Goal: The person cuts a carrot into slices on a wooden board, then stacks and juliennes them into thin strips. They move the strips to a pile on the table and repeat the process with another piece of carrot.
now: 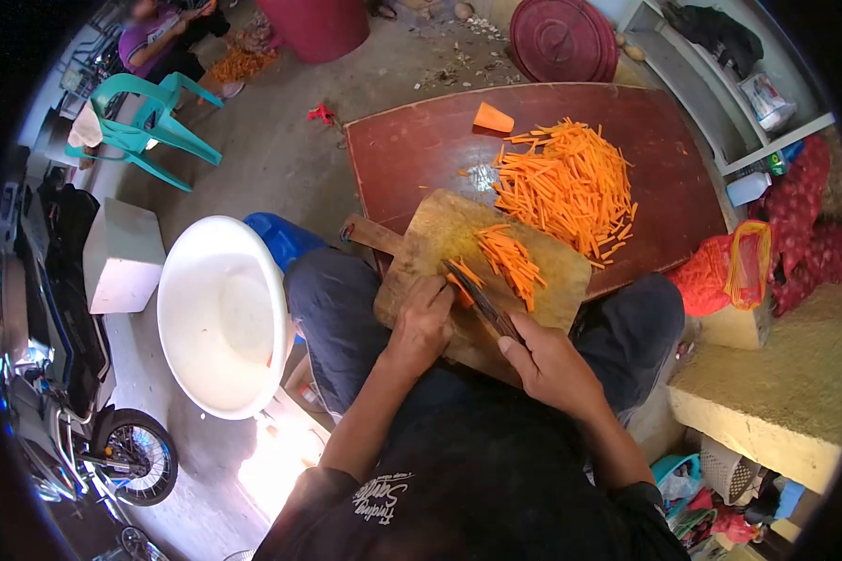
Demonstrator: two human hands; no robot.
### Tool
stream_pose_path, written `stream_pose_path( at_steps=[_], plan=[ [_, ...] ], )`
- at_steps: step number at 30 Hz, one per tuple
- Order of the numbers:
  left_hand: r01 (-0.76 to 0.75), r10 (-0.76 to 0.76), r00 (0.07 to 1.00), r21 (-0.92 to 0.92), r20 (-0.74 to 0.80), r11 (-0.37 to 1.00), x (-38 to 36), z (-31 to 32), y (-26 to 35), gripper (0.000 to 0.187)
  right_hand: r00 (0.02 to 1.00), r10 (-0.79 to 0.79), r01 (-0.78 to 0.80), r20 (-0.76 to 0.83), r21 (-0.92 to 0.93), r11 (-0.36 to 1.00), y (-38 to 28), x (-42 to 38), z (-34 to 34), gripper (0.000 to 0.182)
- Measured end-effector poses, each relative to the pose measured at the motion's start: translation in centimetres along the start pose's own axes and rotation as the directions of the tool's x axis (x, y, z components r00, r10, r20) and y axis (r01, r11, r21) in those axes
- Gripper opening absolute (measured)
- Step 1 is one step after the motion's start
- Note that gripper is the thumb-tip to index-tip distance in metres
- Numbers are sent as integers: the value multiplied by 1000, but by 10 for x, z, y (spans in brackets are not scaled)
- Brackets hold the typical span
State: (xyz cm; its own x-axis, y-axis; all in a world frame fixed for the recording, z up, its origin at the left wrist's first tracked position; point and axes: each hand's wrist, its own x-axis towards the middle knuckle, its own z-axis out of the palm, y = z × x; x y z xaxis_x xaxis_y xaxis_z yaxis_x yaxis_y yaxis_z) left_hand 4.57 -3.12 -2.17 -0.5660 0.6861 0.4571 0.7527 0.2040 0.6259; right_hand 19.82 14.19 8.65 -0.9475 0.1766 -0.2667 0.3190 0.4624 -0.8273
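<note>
A wooden cutting board (557,257) rests over my lap and the near edge of a red table (664,140). My right hand (554,363) is closed round the handle of a dark knife (485,304), its blade over the board. Beside the blade, my left hand (425,323) presses its bent fingers on a piece of carrot (462,294), mostly hidden. Cut carrot sticks (512,265) lie on the board to the right of the blade. Farther back on the table are a large heap of carrot sticks (571,182) and a carrot chunk (493,118).
At the left are a white basin (223,360), a white box (126,257), a green chair (164,117) and a motorcycle (131,455). Red net bags (711,274) lie at the right by a ledge (767,388). Another person (159,42) sits at the back left.
</note>
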Motion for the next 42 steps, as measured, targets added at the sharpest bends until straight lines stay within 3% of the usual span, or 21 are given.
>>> stream_pose_path(
  at_steps=[1, 7, 10, 13, 16, 19, 22, 25, 28, 31, 34, 39, 42],
  plan=[
    [3, -3, 1000, 5, 3, 1000, -1, 1, -1, 28, 998, 47, -47, 28, -21, 999, -3, -4, -2, 27],
    [-14, 14, 1000, 3, 17, 1000, -6, 3, -5, 18, 1000, -15, 16, 10, -162, 987, 9, 14, 19, 30],
    [-23, 22, 1000, 40, 14, 999, -2, 1, -4, 20, 997, -71, 71, 8, -132, 989, 7, 23, 16, 30],
    [-43, 46, 998, 78, -43, 996, 4, -1, -1, 23, 999, -22, 23, 44, -35, 999, -6, 6, 2, 31],
    [-43, 52, 995, 111, -81, 993, 3, 2, 1, 26, 997, 28, -19, 71, -135, 991, 7, 12, 13, 31],
    [-20, 31, 997, 139, -77, 990, 0, 6, -6, 27, 999, -45, 47, 20, -95, 994, 4, 16, 10, 31],
    [8, 1, 997, 124, -74, 992, -3, 6, -10, 26, 996, 67, -63, 59, -59, 996, -10, 6, 6, 33],
    [-25, 34, 996, 99, -88, 995, 0, 6, -9, 23, 999, 22, -12, 46, -207, 978, 3, 17, 21, 40],
    [-17, 24, 997, 83, -75, 996, 1, 4, -8, 19, 999, -9, 15, 33, -174, 985, 0, 16, 15, 42],
    [3, 4, 996, 74, -89, 997, -4, 4, -9, 18, 997, 57, -51, 57, -104, 993, -16, 4, 8, 36],
    [7, 1, 993, 70, -115, 998, -5, 10, -13, 17, 999, 22, -13, 45, -184, 983, -3, 14, 20, 30],
    [20, -13, 996, 68, -93, 997, -4, 6, -9, 14, 999, 25, -21, 32, -139, 990, -4, 11, 16, 27],
    [7, 5, 987, 73, -159, 997, -4, 12, -9, 14, 999, 31, -27, 26, -157, 987, 3, 13, 20, 27]
  ],
)
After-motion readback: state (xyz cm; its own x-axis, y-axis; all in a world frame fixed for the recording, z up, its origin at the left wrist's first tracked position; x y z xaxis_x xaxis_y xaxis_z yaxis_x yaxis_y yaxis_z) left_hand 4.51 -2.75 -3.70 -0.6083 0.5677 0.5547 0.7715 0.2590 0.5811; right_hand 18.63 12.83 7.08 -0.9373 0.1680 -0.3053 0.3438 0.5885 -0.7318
